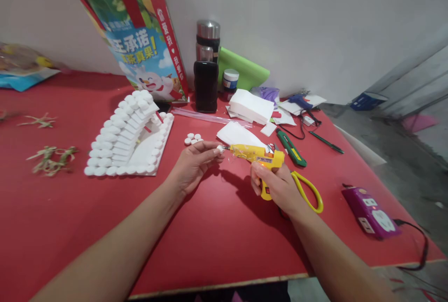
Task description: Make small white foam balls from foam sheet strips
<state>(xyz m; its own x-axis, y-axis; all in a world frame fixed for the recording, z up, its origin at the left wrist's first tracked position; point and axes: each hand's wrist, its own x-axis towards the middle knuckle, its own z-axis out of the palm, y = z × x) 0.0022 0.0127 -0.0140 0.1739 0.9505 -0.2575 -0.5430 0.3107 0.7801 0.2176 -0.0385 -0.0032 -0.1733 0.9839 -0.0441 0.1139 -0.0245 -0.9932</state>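
Between the fingertips of my left hand [198, 162] is a small white disc [220, 150]. My right hand [275, 183] grips a yellow hot glue gun [257, 154] by its handle, nozzle pointing left. The metal nozzle meets the white disc, or comes very near it; I cannot tell which. Several loose white discs [192, 139] lie just behind my left hand. To the left stands a white model [121, 141] with an arched row of steps, edged with the same kind of discs on a white base.
Yellow-handled scissors [311, 192] lie beside my right wrist. Behind are a green utility knife [291, 147], white sheets [251, 106], a black phone-like object [206, 86] and a metal flask [208, 31]. A purple power strip [371, 212] sits right; a shopping bag [140, 40] stands back left.
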